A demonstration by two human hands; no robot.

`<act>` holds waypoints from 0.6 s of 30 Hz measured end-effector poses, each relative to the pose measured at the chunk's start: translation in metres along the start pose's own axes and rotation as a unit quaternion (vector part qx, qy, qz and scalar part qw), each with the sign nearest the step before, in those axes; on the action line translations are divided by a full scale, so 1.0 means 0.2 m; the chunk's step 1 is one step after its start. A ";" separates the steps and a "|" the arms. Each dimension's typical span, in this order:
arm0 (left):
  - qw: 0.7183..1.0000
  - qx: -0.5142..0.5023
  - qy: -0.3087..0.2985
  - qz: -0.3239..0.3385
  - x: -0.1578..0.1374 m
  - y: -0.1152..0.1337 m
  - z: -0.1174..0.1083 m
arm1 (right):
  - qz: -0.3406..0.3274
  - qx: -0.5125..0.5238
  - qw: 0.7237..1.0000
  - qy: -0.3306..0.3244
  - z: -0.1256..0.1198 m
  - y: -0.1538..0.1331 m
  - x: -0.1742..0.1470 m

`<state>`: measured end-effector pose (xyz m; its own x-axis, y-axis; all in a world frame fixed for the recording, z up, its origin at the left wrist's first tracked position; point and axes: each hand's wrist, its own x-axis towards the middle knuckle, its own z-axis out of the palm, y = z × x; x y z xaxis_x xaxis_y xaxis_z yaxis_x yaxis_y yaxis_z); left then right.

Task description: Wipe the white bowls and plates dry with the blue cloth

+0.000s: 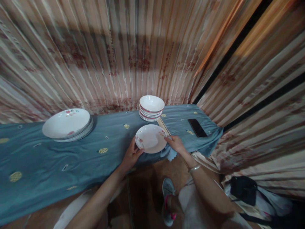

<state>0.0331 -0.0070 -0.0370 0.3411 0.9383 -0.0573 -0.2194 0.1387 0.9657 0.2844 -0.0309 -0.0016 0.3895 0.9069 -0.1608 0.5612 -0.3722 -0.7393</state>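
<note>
A white plate (151,140) with red flower prints is held up in front of me at the table's near edge. My left hand (132,153) grips its left rim, with the thumb on the upper face. At the right rim, my right hand (176,144) has its fingers closed on the plate. A light blue cloth (172,154) hangs just below that hand; whether the fingers also hold it I cannot tell. Just beyond the plate stands a stack of white bowls (152,104) with red bands.
On the left of the blue-covered table (111,162) lies a stack of large floral plates (68,124). A black phone (197,128) rests at the right. Pale thin strips (164,126) lie by the bowls. Curtains (124,63) hang behind; a black bag (243,190) sits lower right.
</note>
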 end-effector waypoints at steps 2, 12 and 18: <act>1.000 -0.007 -0.001 0.000 0.00 -0.01 0.04 | 0.001 -0.037 0.999 0.016 -0.04 0.00 0.02; 1.000 0.013 -0.017 -0.004 -0.05 -0.06 0.13 | 0.000 -0.253 0.966 0.048 -0.11 0.01 0.05; 0.998 0.021 -0.040 -0.033 -0.13 -0.01 0.14 | -0.002 -0.310 0.950 0.041 -0.14 -0.01 0.03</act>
<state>0.0499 -0.0405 -0.0302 0.4266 0.8986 -0.1027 -0.1554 0.1847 0.9704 0.3057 -0.0308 0.0166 0.4287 0.8992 -0.0880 0.8746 -0.4375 -0.2090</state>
